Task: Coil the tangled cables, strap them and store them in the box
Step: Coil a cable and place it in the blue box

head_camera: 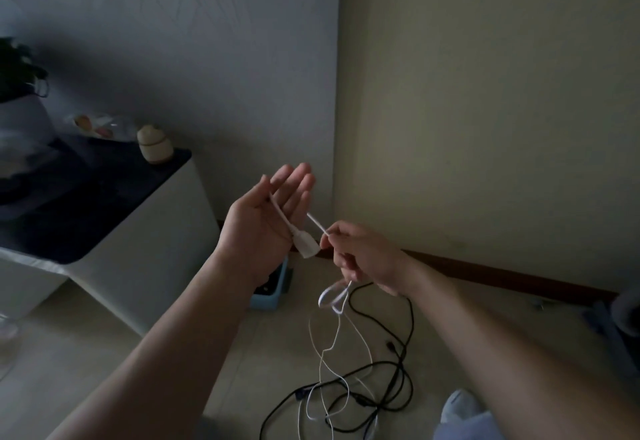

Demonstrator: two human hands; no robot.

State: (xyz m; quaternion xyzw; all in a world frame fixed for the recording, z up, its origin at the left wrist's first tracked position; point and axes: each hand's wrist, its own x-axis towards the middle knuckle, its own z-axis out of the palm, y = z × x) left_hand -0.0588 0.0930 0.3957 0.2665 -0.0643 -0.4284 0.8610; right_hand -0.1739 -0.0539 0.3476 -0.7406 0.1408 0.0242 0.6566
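- Head view: the left hand (266,221) is raised palm-up with fingers straight and spread, gripping nothing. A white cable (316,222) lies across the palm, and its connector (306,247) dangles off the heel.
- The right hand (360,256), just right of it, pinches the same cable.
- The cable's slack drops to the floor (138,370), threaded through black cables (398,380). The blue box (275,296) sits beyond the left wrist.
- Risk: nothing clamps the cable on the palm, so it may slide off.
- Risk: winding could tighten the tangle or drag the black cables up.

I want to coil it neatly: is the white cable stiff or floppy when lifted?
Probably floppy: the white cable sags in loose loops below the right hand. It may drag the black cable, which crosses it.
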